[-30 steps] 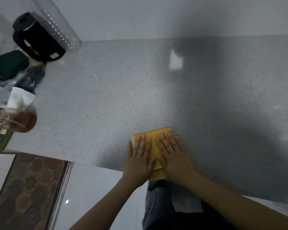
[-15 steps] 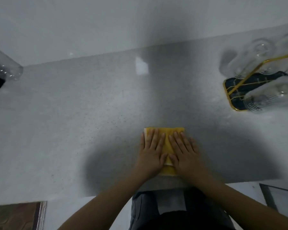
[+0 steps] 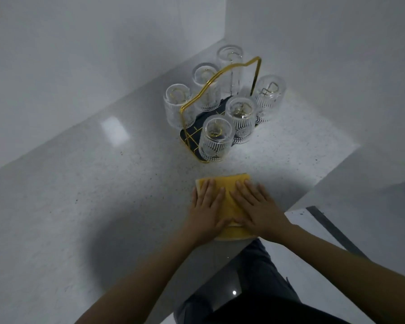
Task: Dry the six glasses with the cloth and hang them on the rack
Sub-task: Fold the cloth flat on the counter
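I am pressing both hands flat on the folded yellow cloth [image 3: 229,197] at the near edge of the surface [image 3: 91,195]. The left hand [image 3: 207,209] and right hand [image 3: 255,206] are lying palm down, fingers [image 3: 220,195] extended and slightly spread, pinching nothing. Against the earlier frames, the hands and cloth are keeping the same pose; only my view is swinging right, bringing the rack [image 3: 220,94] fully into sight near the far right corner. All six glasses [image 3: 216,136] are hanging there mouth down, long axes roughly upright and splayed slightly outward. I am judging the task essentially complete. The cloth's long axis is running from the near edge toward the rack.
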Available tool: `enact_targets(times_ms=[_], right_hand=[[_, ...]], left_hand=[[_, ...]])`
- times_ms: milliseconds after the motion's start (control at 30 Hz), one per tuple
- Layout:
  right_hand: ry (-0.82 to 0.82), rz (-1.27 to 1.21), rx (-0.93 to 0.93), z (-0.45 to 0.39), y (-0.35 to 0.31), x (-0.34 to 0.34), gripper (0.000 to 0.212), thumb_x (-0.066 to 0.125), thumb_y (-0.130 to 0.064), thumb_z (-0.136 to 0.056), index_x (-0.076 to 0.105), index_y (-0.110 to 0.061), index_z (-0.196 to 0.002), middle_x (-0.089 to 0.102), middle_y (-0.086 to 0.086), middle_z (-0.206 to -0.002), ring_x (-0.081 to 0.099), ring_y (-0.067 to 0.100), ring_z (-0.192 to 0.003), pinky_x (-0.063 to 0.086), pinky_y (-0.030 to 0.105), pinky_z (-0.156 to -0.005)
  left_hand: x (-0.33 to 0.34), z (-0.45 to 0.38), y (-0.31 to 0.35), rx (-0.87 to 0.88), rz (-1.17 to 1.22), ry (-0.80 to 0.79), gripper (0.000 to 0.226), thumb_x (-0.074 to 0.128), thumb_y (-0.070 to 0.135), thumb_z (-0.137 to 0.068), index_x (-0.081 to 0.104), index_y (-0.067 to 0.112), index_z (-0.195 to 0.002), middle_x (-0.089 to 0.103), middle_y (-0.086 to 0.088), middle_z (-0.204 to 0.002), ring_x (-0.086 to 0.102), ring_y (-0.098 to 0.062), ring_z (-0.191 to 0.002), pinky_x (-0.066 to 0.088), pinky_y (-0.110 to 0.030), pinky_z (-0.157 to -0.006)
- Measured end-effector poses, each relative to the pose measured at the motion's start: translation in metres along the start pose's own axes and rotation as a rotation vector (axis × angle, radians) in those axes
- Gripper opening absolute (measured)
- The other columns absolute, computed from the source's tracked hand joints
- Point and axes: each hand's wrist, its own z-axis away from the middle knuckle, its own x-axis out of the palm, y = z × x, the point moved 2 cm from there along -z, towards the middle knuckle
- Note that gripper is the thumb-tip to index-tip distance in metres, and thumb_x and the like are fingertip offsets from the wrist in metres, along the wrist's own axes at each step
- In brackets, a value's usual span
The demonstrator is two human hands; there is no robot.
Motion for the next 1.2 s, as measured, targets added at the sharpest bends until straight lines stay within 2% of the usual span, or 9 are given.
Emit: enact_targets(times_ms=[67, 167, 300, 433, 567, 733, 833, 967, 1200], right_hand=[[0.038, -0.026, -0.062, 0.006, 0.006, -0.004, 0.072, 0.022, -0.069, -0.087, 0.029, -0.024, -0.142, 0.032, 0.006, -0.149, 0.021, 0.026, -0.137, 0.019, 0.044, -0.114], [0.209, -0.138, -0.096, 0.013, 0.008, -0.014, 0.055, 0.028, -0.066, -0.087, 0.053, -0.026, -0.116, 0.059, 0.007, -0.123, 0.041, 0.023, -0.114, 0.04, 0.042, -0.096], [0.335, -0.125, -0.192, 0.016, 0.0, -0.02, 0.034, 0.046, -0.041, -0.089, 0.068, -0.017, -0.081, 0.068, 0.004, -0.093, 0.055, 0.018, -0.082, 0.051, 0.029, -0.07], [0.342, -0.1, -0.138, 0.015, -0.004, -0.021, 0.054, 0.026, -0.04, -0.099, 0.069, -0.016, -0.078, 0.069, 0.002, -0.085, 0.063, 0.018, -0.071, 0.052, 0.026, -0.066], [0.253, -0.231, -0.012, 0.015, -0.003, -0.032, 0.035, 0.036, -0.037, -0.092, 0.061, -0.017, -0.078, 0.064, 0.001, -0.081, 0.058, 0.017, -0.072, 0.052, 0.03, -0.066], [0.112, -0.243, -0.088, 0.03, -0.011, -0.031, 0.027, 0.041, -0.036, -0.087, 0.058, -0.019, -0.075, 0.06, -0.002, -0.08, 0.053, 0.015, -0.067, 0.048, 0.028, -0.058], [0.038, -0.25, -0.115, 0.038, -0.01, -0.022, 0.014, 0.059, -0.039, -0.078, 0.058, -0.027, -0.085, 0.063, -0.007, -0.092, 0.058, 0.015, -0.079, 0.053, 0.03, -0.07], [0.04, -0.249, -0.156, 0.042, -0.005, -0.021, 0.035, 0.076, -0.03, -0.066, 0.059, -0.033, -0.096, 0.065, -0.008, -0.103, 0.054, 0.013, -0.097, 0.042, 0.027, -0.083], [0.098, -0.329, -0.122, 0.034, -0.004, -0.03, 0.011, 0.071, -0.024, -0.07, 0.067, -0.02, -0.079, 0.069, -0.004, -0.079, 0.063, 0.015, -0.07, 0.051, 0.027, -0.067]], left_hand=[[-0.01, 0.01, -0.008, 0.065, 0.018, -0.02, 0.08, 0.035, 0.072, -0.085, 0.043, 0.02, -0.146, 0.028, -0.018, -0.158, 0.02, -0.036, -0.146, 0.017, -0.06, -0.117], [-0.02, 0.023, -0.018, 0.079, 0.092, 0.036, 0.048, 0.054, 0.062, -0.076, 0.064, 0.027, -0.107, 0.06, -0.007, -0.12, 0.059, -0.035, -0.107, 0.055, -0.054, -0.085], [-0.027, 0.021, -0.017, 0.16, 0.132, 0.117, 0.033, 0.056, 0.051, -0.078, 0.07, 0.023, -0.086, 0.065, -0.002, -0.098, 0.051, -0.019, -0.098, 0.051, -0.037, -0.081], [-0.039, 0.014, -0.01, 0.248, 0.004, 0.123, 0.035, 0.049, 0.047, -0.083, 0.075, 0.024, -0.076, 0.068, 0.004, -0.084, 0.061, -0.016, -0.084, 0.05, -0.031, -0.079], [-0.055, 0.014, -0.005, 0.164, 0.099, 0.094, 0.035, 0.049, 0.044, -0.085, 0.073, 0.019, -0.078, 0.068, 0.002, -0.084, 0.065, -0.019, -0.081, 0.045, -0.033, -0.081], [-0.048, 0.035, -0.001, 0.251, 0.125, 0.019, 0.03, 0.053, 0.047, -0.084, 0.072, 0.024, -0.082, 0.068, 0.006, -0.091, 0.063, -0.015, -0.086, 0.051, -0.036, -0.083], [-0.034, 0.042, 0.0, 0.264, 0.118, -0.07, 0.032, 0.054, 0.053, -0.08, 0.066, 0.026, -0.093, 0.065, 0.003, -0.099, 0.061, -0.017, -0.092, 0.052, -0.035, -0.082], [-0.035, 0.036, -0.001, 0.283, 0.118, -0.083, 0.031, 0.053, 0.049, -0.077, 0.066, 0.028, -0.097, 0.065, 0.003, -0.098, 0.056, -0.015, -0.094, 0.051, -0.032, -0.081], [-0.047, 0.021, 0.004, 0.311, 0.165, -0.102, 0.031, 0.053, 0.036, -0.077, 0.075, 0.015, -0.08, 0.071, 0.002, -0.081, 0.067, -0.017, -0.075, 0.056, -0.027, -0.07]])
